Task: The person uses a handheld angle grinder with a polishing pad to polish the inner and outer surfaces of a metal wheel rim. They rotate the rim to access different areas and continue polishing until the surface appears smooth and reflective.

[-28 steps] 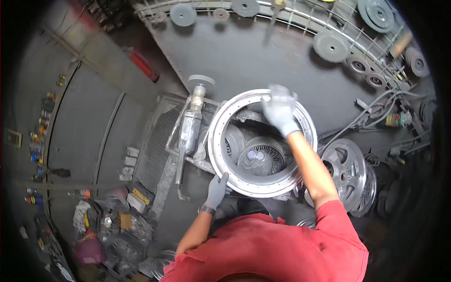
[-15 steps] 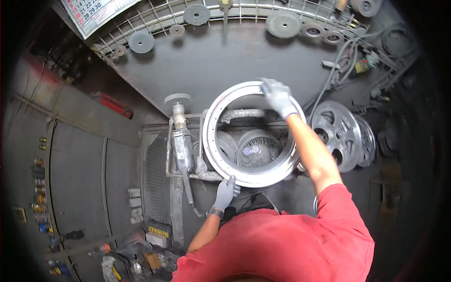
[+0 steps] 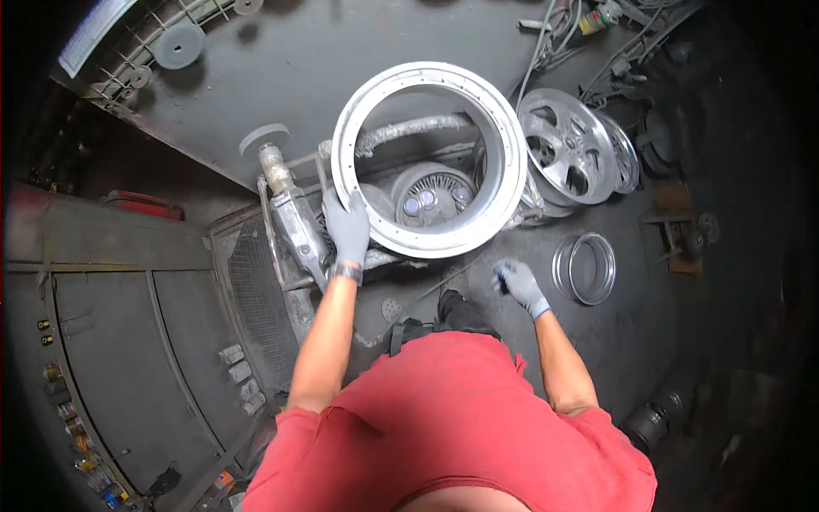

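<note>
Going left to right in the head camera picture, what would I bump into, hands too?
Red object → power tool → left gloved hand → big silver ring → right gloved hand → spoked silver wheel.

A metal frame (image 3: pixel 414 130) with rough, pale-wrapped bars stands on a dark grey floor (image 3: pixel 636 341). Across its top lies a large, silver wheel ring (image 3: pixel 439 243), its open middle showing a wrapped bar beneath. Along the frame's left side rests a long grey power tool (image 3: pixel 299 226) with a disc at its far end. On the floor, right of the frame, sits a smaller, shiny rim (image 3: pixel 563 268); a perforated disc (image 3: pixel 391 309) lies near the frame's lower edge.
</note>
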Action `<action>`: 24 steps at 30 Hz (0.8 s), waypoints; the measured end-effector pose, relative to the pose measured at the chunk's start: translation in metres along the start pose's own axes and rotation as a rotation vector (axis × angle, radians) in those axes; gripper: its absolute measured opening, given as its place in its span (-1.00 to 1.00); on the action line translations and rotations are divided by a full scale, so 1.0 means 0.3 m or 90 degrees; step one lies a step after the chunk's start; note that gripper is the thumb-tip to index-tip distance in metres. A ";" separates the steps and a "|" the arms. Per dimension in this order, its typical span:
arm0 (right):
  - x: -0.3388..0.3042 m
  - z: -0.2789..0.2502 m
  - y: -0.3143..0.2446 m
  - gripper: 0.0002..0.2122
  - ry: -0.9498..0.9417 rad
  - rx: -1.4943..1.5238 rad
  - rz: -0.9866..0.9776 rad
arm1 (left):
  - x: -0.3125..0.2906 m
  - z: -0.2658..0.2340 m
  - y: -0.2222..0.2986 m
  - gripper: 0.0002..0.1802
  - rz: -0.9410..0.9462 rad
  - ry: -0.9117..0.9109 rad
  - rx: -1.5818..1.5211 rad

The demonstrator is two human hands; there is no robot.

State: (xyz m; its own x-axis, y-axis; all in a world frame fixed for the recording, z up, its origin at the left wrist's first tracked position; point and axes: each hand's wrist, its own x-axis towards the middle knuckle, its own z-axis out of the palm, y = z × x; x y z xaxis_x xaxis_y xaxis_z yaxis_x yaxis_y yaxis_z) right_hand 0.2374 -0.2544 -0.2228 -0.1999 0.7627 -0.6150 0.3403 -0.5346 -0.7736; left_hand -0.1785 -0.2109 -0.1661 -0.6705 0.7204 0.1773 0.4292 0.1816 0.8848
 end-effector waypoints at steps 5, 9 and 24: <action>0.171 -0.016 -0.198 -0.73 0.243 0.132 -0.207 | 0.031 0.079 -0.014 -0.53 -0.101 0.020 -0.035; 0.424 -0.057 -0.282 -0.58 0.420 -0.112 -0.348 | 0.026 0.091 -0.023 -0.57 -0.115 0.026 0.008; 0.615 -0.141 -0.446 -0.57 0.388 -0.136 -0.329 | -0.133 0.300 -0.047 -0.53 -0.205 0.215 0.025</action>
State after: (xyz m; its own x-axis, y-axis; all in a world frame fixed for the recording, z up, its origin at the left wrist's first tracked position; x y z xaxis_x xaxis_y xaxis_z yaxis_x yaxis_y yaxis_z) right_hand 0.1938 -0.0267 -0.2263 0.1329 0.9900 0.0478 0.5217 -0.0289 -0.8527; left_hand -0.1032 -0.1821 -0.2243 -0.9299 0.3666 0.0316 0.1845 0.3902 0.9021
